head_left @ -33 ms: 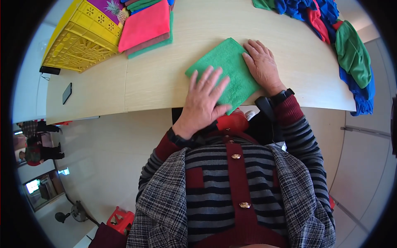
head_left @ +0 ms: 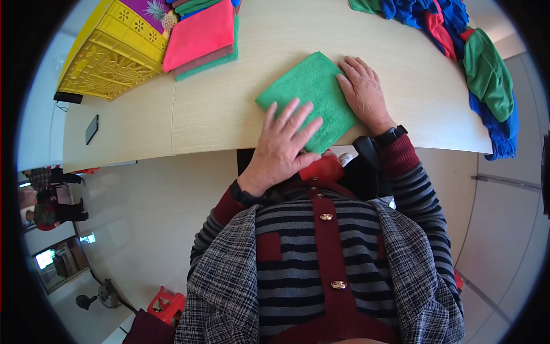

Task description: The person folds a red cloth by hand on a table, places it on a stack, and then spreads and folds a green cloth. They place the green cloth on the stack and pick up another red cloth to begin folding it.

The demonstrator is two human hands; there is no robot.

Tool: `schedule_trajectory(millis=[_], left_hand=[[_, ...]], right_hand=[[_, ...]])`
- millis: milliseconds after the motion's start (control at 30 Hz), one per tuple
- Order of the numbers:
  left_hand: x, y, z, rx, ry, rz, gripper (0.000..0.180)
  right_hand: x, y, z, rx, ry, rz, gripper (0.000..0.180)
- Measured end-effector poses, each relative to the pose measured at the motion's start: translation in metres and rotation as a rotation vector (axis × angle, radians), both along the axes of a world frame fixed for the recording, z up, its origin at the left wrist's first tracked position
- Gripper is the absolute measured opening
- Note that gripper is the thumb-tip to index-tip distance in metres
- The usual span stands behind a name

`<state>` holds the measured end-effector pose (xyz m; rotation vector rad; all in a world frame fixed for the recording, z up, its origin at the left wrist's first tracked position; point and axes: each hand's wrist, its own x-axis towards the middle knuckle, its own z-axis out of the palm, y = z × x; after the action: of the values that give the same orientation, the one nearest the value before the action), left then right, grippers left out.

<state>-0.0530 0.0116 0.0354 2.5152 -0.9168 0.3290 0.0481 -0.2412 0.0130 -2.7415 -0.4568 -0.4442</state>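
Note:
A folded green towel (head_left: 318, 86) lies flat on the pale table (head_left: 217, 114), turned so one corner points away from me. My left hand (head_left: 279, 146) is open, its spread fingers over the towel's near left side and the thumb by its near corner. Whether the palm presses on the cloth I cannot tell. My right hand (head_left: 366, 97) rests open along the towel's right edge, with the fingers stretched out beside the far right side. Neither hand grips anything.
At the far left stands a yellow plastic crate (head_left: 112, 54), beside a stack of folded towels (head_left: 200, 40) with a red one on top. A dark flat device (head_left: 92, 129) lies near the left end. Loose blue, red and green cloths (head_left: 487, 74) hang over the right edge.
My left hand has shifted slightly toward me over the towel, its fingers turned a little. My right hand stays nearly in place.

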Motion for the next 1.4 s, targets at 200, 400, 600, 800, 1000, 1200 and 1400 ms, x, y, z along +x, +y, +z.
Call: schedule_trajectory(millis=[200,400,600,800,1000,1200,1400], left_hand=[[0.007,0.032,0.002,-0.021,-0.056,0.024,0.044],[0.039,0.062,-0.005,-0.004,-0.159,0.217,0.040],[0.047,0.014,0.003,-0.221,-0.097,0.206,0.043],[0.051,-0.020,-0.015,0.025,-0.092,0.288,0.056],[0.049,-0.016,-0.020,0.136,-0.034,0.348,0.063],[0.045,-0.013,-0.018,0.086,0.053,0.327,0.064],[0.044,-0.006,-0.021,0.076,0.082,0.353,0.064]], right_hand=[[-0.035,0.000,0.004,0.099,-0.010,0.026,0.044],[-0.079,0.004,0.031,0.013,0.091,-0.024,0.045],[-0.059,0.038,0.060,0.039,-0.026,-0.014,0.052],[-0.038,0.095,0.019,0.099,-0.050,0.160,0.062],[-0.028,0.080,0.016,-0.016,0.020,0.117,0.065],[-0.021,0.064,0.012,-0.076,0.004,0.061,0.060],[-0.015,0.058,0.008,-0.081,-0.024,0.040,0.059]])
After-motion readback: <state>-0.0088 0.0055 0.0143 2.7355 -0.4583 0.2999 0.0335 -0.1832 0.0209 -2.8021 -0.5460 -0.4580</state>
